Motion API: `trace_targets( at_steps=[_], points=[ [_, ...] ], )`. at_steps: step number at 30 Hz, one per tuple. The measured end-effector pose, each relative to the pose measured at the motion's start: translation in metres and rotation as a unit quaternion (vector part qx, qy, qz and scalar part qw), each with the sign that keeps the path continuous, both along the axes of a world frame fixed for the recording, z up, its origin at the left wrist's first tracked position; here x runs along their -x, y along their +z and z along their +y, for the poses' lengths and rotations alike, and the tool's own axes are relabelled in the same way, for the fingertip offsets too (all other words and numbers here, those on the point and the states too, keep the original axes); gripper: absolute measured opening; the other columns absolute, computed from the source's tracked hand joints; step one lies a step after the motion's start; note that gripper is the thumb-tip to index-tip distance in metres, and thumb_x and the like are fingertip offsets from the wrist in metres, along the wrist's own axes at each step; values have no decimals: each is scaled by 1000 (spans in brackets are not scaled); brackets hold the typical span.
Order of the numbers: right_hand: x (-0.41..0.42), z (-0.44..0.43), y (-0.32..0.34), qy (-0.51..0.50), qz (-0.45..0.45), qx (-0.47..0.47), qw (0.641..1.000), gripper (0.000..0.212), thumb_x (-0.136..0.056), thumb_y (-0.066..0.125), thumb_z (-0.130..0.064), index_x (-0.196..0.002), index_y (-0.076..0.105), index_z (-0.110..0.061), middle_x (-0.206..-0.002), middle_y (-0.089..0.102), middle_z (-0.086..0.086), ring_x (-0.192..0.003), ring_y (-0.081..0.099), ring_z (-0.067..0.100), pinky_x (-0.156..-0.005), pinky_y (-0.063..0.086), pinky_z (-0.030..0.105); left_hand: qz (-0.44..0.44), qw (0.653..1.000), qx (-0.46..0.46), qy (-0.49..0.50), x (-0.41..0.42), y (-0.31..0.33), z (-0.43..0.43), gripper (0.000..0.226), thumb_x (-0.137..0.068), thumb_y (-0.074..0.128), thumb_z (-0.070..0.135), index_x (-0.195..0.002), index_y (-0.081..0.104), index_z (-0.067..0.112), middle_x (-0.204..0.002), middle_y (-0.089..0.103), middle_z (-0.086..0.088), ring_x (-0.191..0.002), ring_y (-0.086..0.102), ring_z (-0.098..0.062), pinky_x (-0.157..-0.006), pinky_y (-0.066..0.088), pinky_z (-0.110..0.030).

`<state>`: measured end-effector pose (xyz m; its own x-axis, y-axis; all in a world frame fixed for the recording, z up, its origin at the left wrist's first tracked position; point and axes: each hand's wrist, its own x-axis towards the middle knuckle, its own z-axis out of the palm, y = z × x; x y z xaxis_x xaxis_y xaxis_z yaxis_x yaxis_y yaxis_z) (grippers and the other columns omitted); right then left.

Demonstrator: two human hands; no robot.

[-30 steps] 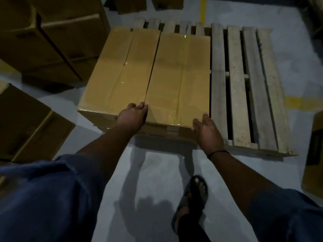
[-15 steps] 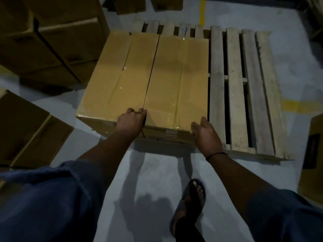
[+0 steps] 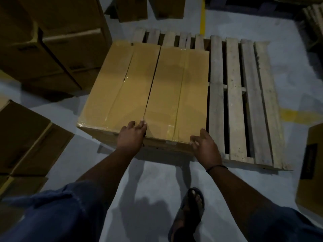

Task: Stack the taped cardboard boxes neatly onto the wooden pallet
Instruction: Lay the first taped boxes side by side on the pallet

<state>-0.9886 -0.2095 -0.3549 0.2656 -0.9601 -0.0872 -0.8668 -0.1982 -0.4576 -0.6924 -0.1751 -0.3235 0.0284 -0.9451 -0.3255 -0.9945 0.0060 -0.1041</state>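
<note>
Your left hand and right hand lie loose-fingered, gripping nothing, at the box edge; it's stiff, probably heavy, so lift by the bottom corners.

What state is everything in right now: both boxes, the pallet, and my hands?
Left box: taped shut, upright on the pallet, against the right box.
Right box: taped shut, upright on the pallet.
Pallet: flat on the floor, right slats bare.
Left hand: open, fingers on the boxes' near top edge.
Right hand: open, at the right box's near corner.
</note>
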Motion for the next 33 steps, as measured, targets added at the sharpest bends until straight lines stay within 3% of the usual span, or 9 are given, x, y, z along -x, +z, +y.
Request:
trace_targets(
  at_steps=[2, 4, 8, 12, 20, 24, 28, 33],
  points=[
    [-2, -8, 10, -87, -62, -41, 993, 36, -97, 67, -14, -133, 63, -10, -154, 37, 22, -138, 42, 34, -104, 28, 22, -3, 1000, -1, -10, -1, 0, -1, 65, -102, 58, 29, -160, 31, 18, -167, 31, -1, -147, 37, -31, -99, 49, -44],
    [-3, -27, 10, -133, -96, -80, 983, 59, -95, 70, -18, -148, 45, -7, -152, 40, 21, -137, 42, 34, -104, 30, 23, -6, 1000, 1, -18, -4, 0, -2, 61, -103, 57, 29, -159, 34, 18, -166, 34, -2, -148, 35, -31, -99, 50, -45],
    [-6, -47, -1, -78, -17, -162, 984, 72, -91, 71, -18, -150, 32, -5, -148, 43, 25, -132, 48, 37, -106, 44, 39, 27, 999, -15, -25, -6, 1, 1, 61, -105, 54, 26, -161, 31, 17, -169, 26, -2, -152, 29, -32, -106, 45, -48],
    [-5, -47, 3, -40, 18, -177, 983, 88, -93, 72, -16, -161, 18, -8, -164, 25, 22, -147, 35, 34, -116, 32, 33, 25, 999, -37, -21, -4, 6, 0, 68, -103, 56, 26, -162, 26, 15, -171, 21, -1, -153, 26, -32, -108, 45, -44],
    [-5, -50, 6, -35, 41, -207, 977, 85, -97, 65, -16, -162, 10, -12, -165, 15, 25, -146, 33, 38, -115, 35, 38, 66, 995, -78, 3, -2, 12, -3, 73, -102, 60, 20, -163, 21, 15, -172, 17, 0, -156, 21, -32, -112, 45, -45],
    [-9, -52, 27, -24, 109, -197, 974, 66, -95, 59, -27, -153, 29, -12, -165, 9, 24, -145, 27, 47, -112, 38, 56, 89, 992, -84, 16, 15, 45, -26, 68, -102, 60, 27, -161, 27, 15, -170, 23, 1, -156, 21, -30, -114, 43, -48],
    [-10, -68, 76, -27, 114, -153, 981, 70, -96, 57, -28, -158, 27, -17, -167, 8, 19, -150, 18, 42, -120, 27, 53, 105, 994, -26, -31, 54, 96, -61, 68, -101, 59, 41, -160, 32, 19, -169, 27, 3, -157, 21, -26, -112, 45, -44],
    [20, -99, 172, -2, 113, -147, 983, 59, -99, 53, -32, -154, 37, -18, -165, 21, 15, -149, 20, 39, -121, 25, 49, 137, 989, -3, -56, 119, 178, -92, 63, -102, 58, 41, -158, 35, 25, -169, 28, 5, -154, 27, -24, -113, 43, -42]
  ],
)
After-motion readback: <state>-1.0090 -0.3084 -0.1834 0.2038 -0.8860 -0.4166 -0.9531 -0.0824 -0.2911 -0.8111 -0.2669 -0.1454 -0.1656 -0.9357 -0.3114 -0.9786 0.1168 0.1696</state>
